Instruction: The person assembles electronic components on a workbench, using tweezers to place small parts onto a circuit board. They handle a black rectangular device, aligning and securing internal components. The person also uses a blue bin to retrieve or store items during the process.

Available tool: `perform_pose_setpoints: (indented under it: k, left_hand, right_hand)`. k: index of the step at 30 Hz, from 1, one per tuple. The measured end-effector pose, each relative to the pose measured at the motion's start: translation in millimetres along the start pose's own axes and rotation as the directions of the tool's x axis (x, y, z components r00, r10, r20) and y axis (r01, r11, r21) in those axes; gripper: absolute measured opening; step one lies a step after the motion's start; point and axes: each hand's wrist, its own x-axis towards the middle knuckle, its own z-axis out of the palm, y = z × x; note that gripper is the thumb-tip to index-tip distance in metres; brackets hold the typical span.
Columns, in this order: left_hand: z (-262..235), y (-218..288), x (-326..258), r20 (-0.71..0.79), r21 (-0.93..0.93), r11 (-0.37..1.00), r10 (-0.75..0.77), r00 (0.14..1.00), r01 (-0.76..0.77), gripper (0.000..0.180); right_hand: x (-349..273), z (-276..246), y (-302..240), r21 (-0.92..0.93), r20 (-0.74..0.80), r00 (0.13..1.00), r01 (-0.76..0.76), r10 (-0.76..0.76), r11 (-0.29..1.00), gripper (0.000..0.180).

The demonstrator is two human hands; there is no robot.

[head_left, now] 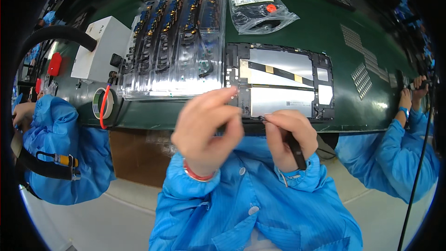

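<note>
The device (281, 102), an opened dark frame with silver panels, is lying flat on the green bench (320, 25), just beyond the person's hands. A dark ribbon (282, 74) with gold patches is slanting across its upper panel.

The right hand (295, 132) is closing around a dark, slim tool (296, 152), which is lying along the palm toward the wrist. Its thumb and index finger are pinching narrowly at the device's near edge — a tiny dark tip is showing between them, too small to identify.

The left hand (204, 128) is hovering by the device's left end, its index finger pointing toward that edge and the others curling. It is blurring, so I cannot tell whether the fingers are holding anything or touching the frame.

Just left of the device, a clear tray (162, 83) is holding rows of dark parts. Beyond the device, a clear bag (255, 11) with a red dot is resting; dotted grey sheets (362, 81) are lying to the right. A tape roll (109, 107) and a white box (102, 49) are standing left of the tray — and co-workers in blue sleeves (55, 144) are sitting on both sides.
</note>
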Motion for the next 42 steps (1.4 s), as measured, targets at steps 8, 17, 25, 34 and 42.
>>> perform_pose_setpoints:
  k: [8, 17, 25, 34, 42]
  left_hand:
    - [-41, -57, 13, 0.094, 0.545, 0.829, 0.085, 0.992, -0.123, 0.012]
    - [-35, -85, 50, 0.386, 0.684, 0.643, 0.082, 0.919, -0.345, 0.006]
    - [-26, -92, 48, 0.523, 0.710, 0.549, 0.007, 0.852, -0.440, 0.011]
    - [-22, -40, 54, 0.513, 0.752, 0.532, -0.102, 0.852, -0.389, 0.035]
    - [93, -31, 68, 0.687, 0.190, 0.974, -0.044, 0.726, -0.121, 0.035]
  right_hand:
    - [-4, -11, 8, 0.021, -0.028, 0.999, 0.021, -0.020, 1.000, 0.022]
    - [-3, -13, 10, 0.012, -0.050, 0.998, 0.042, -0.041, 0.999, 0.022]
    - [-2, -20, 3, 0.006, -0.051, 0.999, 0.005, -0.005, 1.000, 0.020]
    - [26, -92, 18, -0.007, -0.041, 0.998, -0.051, 0.050, 0.999, 0.008]
    - [106, -84, 52, -0.589, 0.175, 0.985, 0.098, 0.008, 0.802, 0.020]
